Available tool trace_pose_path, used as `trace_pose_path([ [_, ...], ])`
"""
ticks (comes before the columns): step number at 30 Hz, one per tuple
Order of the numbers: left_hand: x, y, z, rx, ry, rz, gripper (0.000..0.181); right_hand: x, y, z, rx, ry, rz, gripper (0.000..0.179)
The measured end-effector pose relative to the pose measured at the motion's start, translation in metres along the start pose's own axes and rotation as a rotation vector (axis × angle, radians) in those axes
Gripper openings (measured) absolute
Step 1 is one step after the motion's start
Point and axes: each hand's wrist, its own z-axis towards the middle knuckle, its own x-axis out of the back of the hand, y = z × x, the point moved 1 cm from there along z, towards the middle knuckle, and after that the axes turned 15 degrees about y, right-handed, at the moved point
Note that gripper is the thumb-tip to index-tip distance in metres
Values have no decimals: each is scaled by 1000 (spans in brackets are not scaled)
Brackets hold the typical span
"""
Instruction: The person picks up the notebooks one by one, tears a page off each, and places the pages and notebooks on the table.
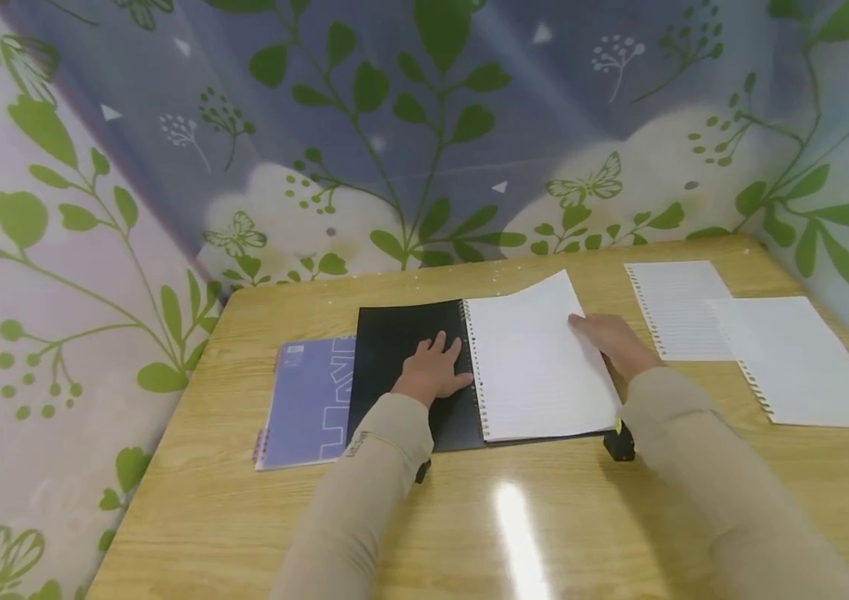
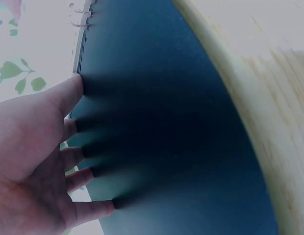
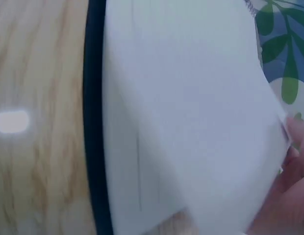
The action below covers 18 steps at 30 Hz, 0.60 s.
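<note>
A ring-bound notebook with a black cover (image 1: 387,342) lies spread on the table, its white page (image 1: 536,375) on the right of the binding. My left hand (image 1: 433,367) rests on the black cover with its fingers spread, the thumb close by the binding. In the left wrist view the fingertips touch the dark cover (image 2: 166,122). My right hand (image 1: 611,337) pinches the right edge of the page between thumb and fingers. The page's upper right corner is raised, and in the right wrist view the sheet (image 3: 206,98) curves up from the one beneath.
A purple notebook (image 1: 312,400) lies on the left, partly under the black cover. On the right, two loose punched sheets overlap, a lined one (image 1: 679,308) behind a blank one (image 1: 814,367). The wooden table (image 1: 469,517) meets a leaf-patterned wall covering (image 1: 424,150).
</note>
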Motion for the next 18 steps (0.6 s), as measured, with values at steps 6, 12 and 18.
trace_pose_path([
  [6, -1, 2, 3, 11, -13, 13, 67, -2, 4, -2, 13, 19, -77, 62],
  [12, -6, 0, 10, 32, -25, 1, 68, -6, 8, -2, 114, 17, -201, 59],
  [18, -7, -1, 12, 40, -11, -19, 69, -11, 11, -5, 220, 32, -253, 56],
])
